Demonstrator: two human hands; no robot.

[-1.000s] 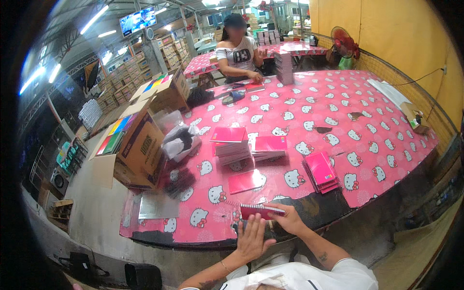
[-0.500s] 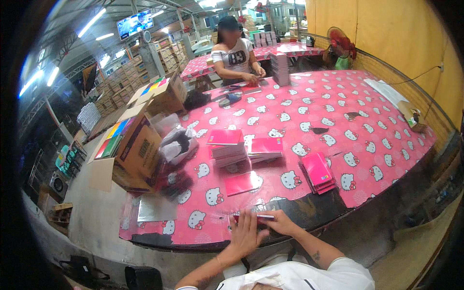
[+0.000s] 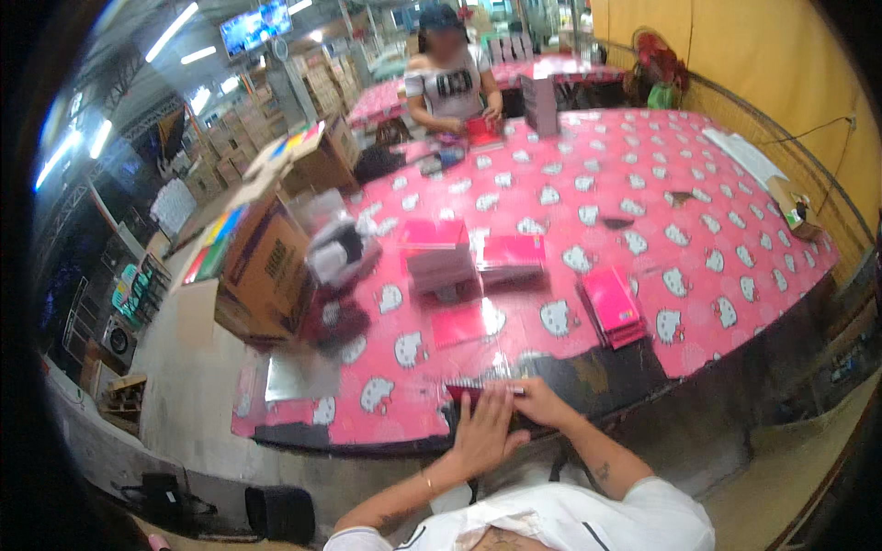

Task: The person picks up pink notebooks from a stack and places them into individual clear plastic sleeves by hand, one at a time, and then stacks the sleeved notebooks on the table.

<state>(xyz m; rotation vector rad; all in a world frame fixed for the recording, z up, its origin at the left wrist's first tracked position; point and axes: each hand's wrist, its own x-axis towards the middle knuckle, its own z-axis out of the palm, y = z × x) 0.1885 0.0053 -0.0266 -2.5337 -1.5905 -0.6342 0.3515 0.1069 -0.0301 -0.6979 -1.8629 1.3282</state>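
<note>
At the table's near edge I have a pink notebook [image 3: 460,390] tipped up, its wire-bound edge towards the top. My left hand [image 3: 488,424] lies against its near face with the fingers stretched out, hiding much of the cover. My right hand [image 3: 542,402] grips the notebook's right end, thumb and fingers closed on it. Just beyond, a single pink notebook [image 3: 459,325] lies flat. Behind it are two stacks of notebooks, a taller left stack [image 3: 437,260] and a lower right stack [image 3: 513,255]. Another pile of pink notebooks [image 3: 610,301] sits to the right.
Open cardboard boxes [image 3: 266,271] with colourful contents stand left, beside a plastic bag [image 3: 338,253]. A silvery sheet [image 3: 301,375] lies near the left corner. Across the pink patterned table [image 3: 735,321], a co-worker [image 3: 450,78] handles a red notebook [image 3: 485,131] beside a tall stack [image 3: 540,106].
My left hand has slid a little to the right across the notebook; the right keeps its grip. The co-worker's red notebook is now raised from the table. The whole view has shifted slightly.
</note>
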